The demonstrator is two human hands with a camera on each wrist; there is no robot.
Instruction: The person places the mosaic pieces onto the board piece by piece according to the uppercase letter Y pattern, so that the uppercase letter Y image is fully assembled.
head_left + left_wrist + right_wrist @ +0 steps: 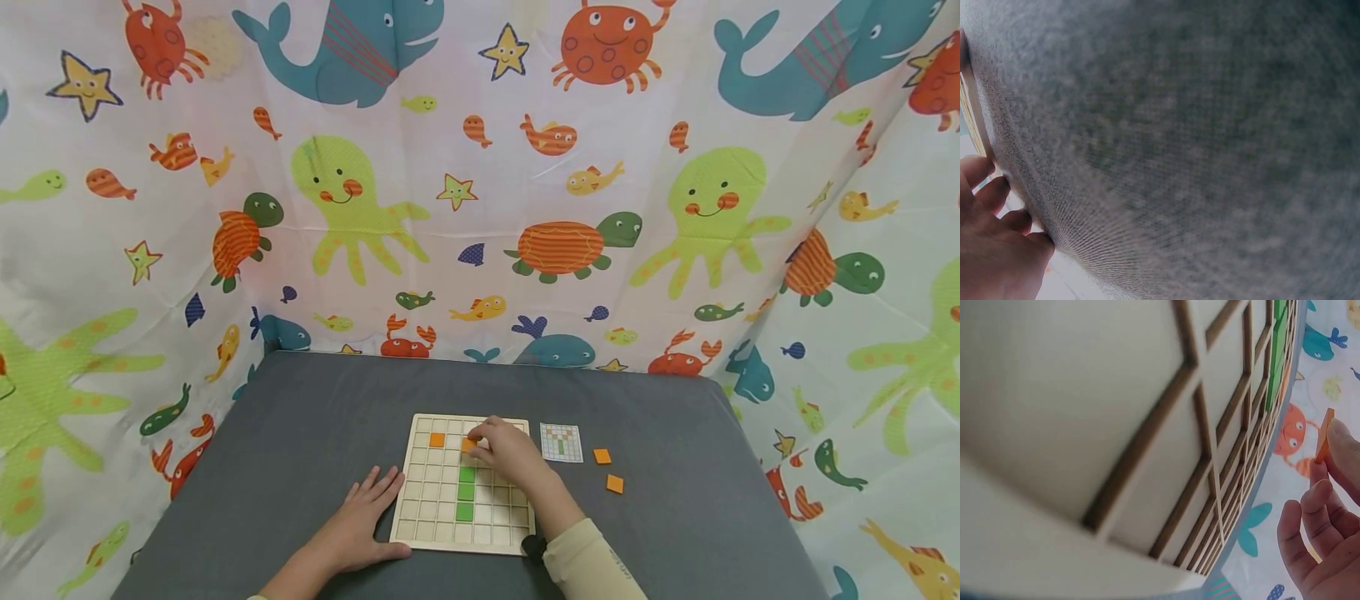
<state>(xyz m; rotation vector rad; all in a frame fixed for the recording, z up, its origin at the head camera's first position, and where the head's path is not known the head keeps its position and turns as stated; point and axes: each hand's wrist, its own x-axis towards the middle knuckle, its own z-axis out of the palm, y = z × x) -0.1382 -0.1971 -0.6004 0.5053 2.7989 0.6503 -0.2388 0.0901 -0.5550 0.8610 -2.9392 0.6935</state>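
A wooden grid board (424,510) lies on the grey table, with a column of green square tiles (466,492) in its middle cells. One orange tile (437,440) sits in an upper cell to the left. Between thumb and fingertip, my right hand (513,455) pinches another orange tile (1324,436) over the upper part of the board; the right wrist view shows this tile held on edge. My left hand (363,523) rests at the board's left side, fingers extended, with the thumb by the lower left corner. The left wrist view is mostly filled by blurred grey cloth.
Right of the board lies a small pattern card (561,442) printed with a coloured grid. Two loose orange tiles, an upper one (602,456) and a lower one (615,483), lie farther right. A sea-animal curtain (465,233) surrounds the table's back and sides.
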